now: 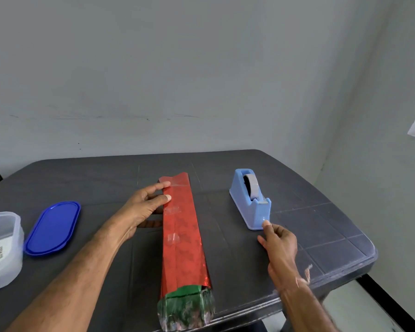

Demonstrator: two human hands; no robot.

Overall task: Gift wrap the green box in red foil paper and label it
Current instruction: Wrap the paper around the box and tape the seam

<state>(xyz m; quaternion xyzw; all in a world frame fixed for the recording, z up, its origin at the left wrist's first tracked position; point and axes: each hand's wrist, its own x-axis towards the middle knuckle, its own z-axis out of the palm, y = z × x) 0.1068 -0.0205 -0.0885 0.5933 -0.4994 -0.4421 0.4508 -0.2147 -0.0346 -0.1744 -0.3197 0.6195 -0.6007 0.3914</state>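
Note:
A long box wrapped in red foil paper (181,226) lies lengthwise down the middle of the dark table. Clear tape pieces hold its top seam, and its far end is folded shut. At the near end the green box (186,292) shows inside the open paper. My left hand (145,206) rests on the far left side of the wrapped box, fingers spread on the foil. My right hand (277,238) pinches a small piece of clear tape at the near end of the blue tape dispenser (252,202).
A blue oval lid (53,227) lies at the left, beside a clear plastic container (1,245) holding printed labels. The dark table (321,226) has a rounded near-right corner. A grey wall stands behind it.

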